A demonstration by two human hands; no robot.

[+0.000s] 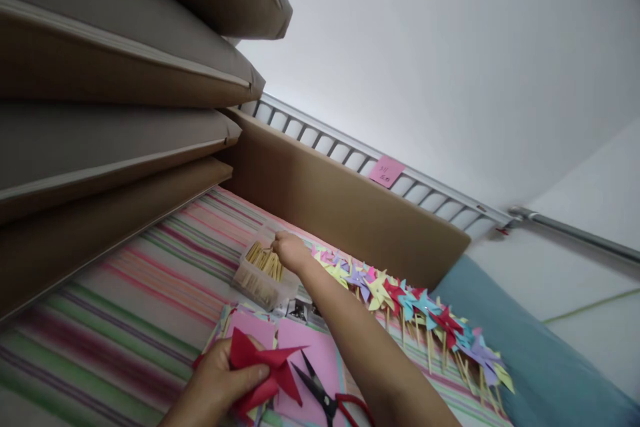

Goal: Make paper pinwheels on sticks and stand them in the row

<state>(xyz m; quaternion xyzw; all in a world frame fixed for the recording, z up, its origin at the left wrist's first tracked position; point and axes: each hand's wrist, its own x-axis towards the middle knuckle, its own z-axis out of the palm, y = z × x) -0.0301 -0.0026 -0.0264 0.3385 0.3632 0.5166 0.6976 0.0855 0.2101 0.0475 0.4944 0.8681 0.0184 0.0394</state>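
Note:
My left hand (220,373) is closed on a red paper pinwheel (267,373), thumb pressed on its front near the middle. Stretched forward, my right hand (291,251) is at the far right corner of a clear plastic box (255,283), its fingers curled together; whatever they may pinch is too small to make out. Inside the box, wooden sticks (265,260) stand in a bundle. Below the red pinwheel lie stacks of coloured paper, the top sheets pink (313,353). Scissors (325,397) with red handles rest on them, blades apart.
Finished pinwheels on sticks (400,300) lie in a long row right of my right arm. Thick grey-brown cushions (125,47) are stacked at the left. A brown board (340,193) stands before a white radiator (320,140) bearing a pink note (387,171). Striped cloth (125,307) covers the surface.

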